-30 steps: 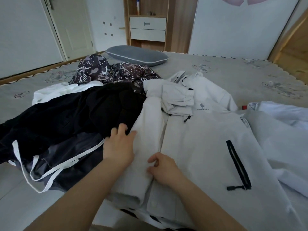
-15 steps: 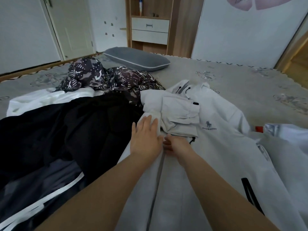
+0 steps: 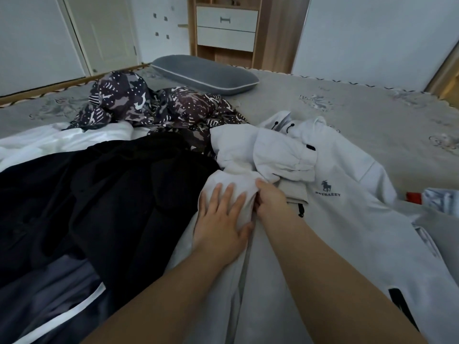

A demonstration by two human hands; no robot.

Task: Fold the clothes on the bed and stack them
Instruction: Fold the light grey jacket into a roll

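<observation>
Fingers [image 3: 224,194] of the left hand [image 3: 221,219] lie straight and spread, pressing flat on the left front of the white jacket [image 3: 347,219]. Right beside them, touching, the right hand [image 3: 270,202] has its fingers curled down into the cloth by the zip line; it looks like a pinch on the jacket's edge, but the fingertips are hidden.

The jacket lies long, running from near the person's body away past both hands to its hood [image 3: 298,125]. A bunched sleeve [image 3: 278,157] sits just beyond the fingertips, a bit to the right. So the right hand is nearer to it and would likely be the one to pull it flat.

To the left of the left hand lies the black garment [image 3: 111,194], and beyond that the patterned one [image 3: 149,105]. All rest on the bed [image 3: 360,115].

Compared with a second ago, both hands have slid up the jacket, from its lower front to the chest, and now sit close together.
</observation>
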